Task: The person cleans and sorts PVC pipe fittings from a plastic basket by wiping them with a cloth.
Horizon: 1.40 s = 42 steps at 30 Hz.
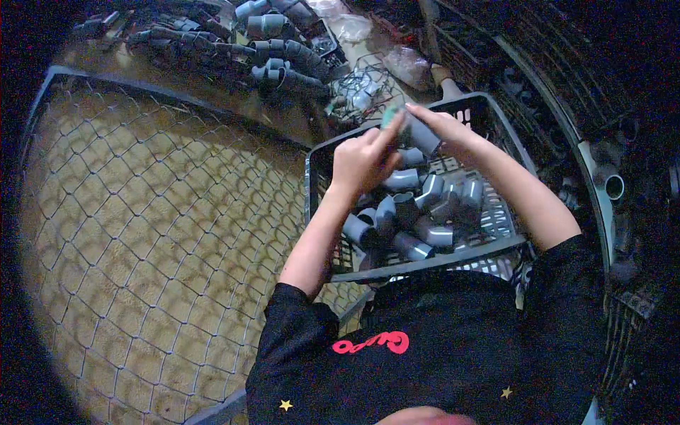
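Observation:
Over the far part of a dark plastic basket [418,268], my two hands meet around a grey pipe fitting [423,134]. My right hand [446,127] is closed on the fitting from its right side. My left hand [365,159] has its fingers closed near the fitting's upper left end, at a small green item [389,117] too blurred to make out. Below the hands, several grey elbow fittings [430,191] lie loose in the basket.
A wire mesh panel [156,234] fills the left side. Piles of grey fittings [269,49] and clear plastic bags [407,65] lie beyond the basket. Dark racks [567,85] and a pale curved bar [598,205] stand at the right.

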Each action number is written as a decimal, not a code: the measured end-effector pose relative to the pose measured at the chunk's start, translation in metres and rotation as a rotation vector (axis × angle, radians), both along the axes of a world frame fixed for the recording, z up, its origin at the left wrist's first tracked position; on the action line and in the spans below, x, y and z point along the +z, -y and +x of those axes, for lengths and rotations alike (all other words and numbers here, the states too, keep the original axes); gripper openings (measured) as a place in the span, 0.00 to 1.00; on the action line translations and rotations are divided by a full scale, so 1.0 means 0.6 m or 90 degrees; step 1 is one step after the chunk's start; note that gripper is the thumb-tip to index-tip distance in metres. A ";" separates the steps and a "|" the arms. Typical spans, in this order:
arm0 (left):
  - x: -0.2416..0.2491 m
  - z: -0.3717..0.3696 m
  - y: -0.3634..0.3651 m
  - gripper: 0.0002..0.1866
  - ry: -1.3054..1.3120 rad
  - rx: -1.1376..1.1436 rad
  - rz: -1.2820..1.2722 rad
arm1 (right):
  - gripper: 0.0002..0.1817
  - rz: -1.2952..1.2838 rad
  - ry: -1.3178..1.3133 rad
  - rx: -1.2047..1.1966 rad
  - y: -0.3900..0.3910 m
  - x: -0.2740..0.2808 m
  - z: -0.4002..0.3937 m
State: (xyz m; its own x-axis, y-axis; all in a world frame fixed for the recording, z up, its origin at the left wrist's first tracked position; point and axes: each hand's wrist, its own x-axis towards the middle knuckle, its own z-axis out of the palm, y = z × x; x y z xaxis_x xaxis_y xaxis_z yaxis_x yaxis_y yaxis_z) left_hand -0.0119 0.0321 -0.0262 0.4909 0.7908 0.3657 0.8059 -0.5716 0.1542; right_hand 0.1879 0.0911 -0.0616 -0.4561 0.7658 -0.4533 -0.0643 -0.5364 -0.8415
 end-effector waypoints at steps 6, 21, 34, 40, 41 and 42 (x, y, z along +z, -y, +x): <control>-0.010 0.027 0.025 0.42 -0.051 -0.161 0.013 | 0.31 0.002 0.017 0.022 -0.001 -0.007 0.003; -0.004 -0.007 0.003 0.42 0.003 0.028 0.003 | 0.31 0.044 -0.056 0.015 0.009 0.022 -0.003; -0.001 0.016 0.019 0.41 0.018 -0.059 0.029 | 0.29 -0.003 -0.101 0.038 -0.018 -0.033 0.006; 0.013 0.027 0.018 0.39 -0.020 -0.097 0.035 | 0.30 -0.074 -0.101 -0.010 0.017 0.035 0.006; 0.008 0.019 0.011 0.39 0.025 -0.033 0.039 | 0.32 -0.033 -0.130 0.013 0.006 0.012 0.007; 0.007 0.017 0.009 0.40 0.048 0.002 0.041 | 0.33 -0.033 -0.103 0.027 0.005 0.010 0.010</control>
State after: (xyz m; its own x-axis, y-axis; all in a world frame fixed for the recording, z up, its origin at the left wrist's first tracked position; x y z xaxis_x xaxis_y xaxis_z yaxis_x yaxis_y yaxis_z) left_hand -0.0018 0.0265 -0.0222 0.4574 0.7663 0.4512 0.7954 -0.5795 0.1779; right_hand 0.1938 0.0881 -0.0554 -0.5580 0.7213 -0.4102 -0.1725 -0.5844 -0.7929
